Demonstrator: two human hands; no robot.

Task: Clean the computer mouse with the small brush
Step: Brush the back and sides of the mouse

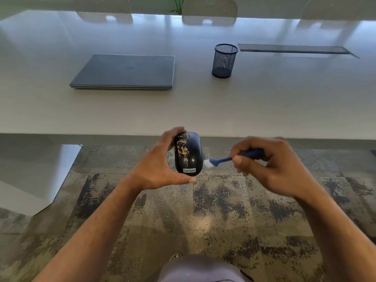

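While the left hand [156, 165] held the computer mouse [188, 153] in the air just in front of the near edge of the tabletop [203, 110], above the carpet [203, 210], its fingers [175, 132] were curled over the far end and the thumb pressed under the near end, gripping it. One mouse was seen: dark and glossy, with a white label reading "Lenovo" near its lower end. Tan dust specks covered the left half of its top, beside the scroll wheel; the right half looked mostly clean.

The right hand [272, 165] was closed on one small brush [230, 158], blue handle pinched between thumb and fingers. Its white bristles touched, or sat just beside, the lower right edge of the mouse; motion blur made contact uncertain.

On the tabletop, well apart from the hands:
- one closed grey laptop [126, 72], round "Dell" logo on the lid, seen upside down from this side;
- one dark mesh pen cup [224, 61], upright, to the right of the laptop; contents could not be made out;
- one long dark cable slot [293, 48], just right of the cup.

Three pale perforated chairs [209, 11] stood along the far side. Nothing lay between the hands and the camera.
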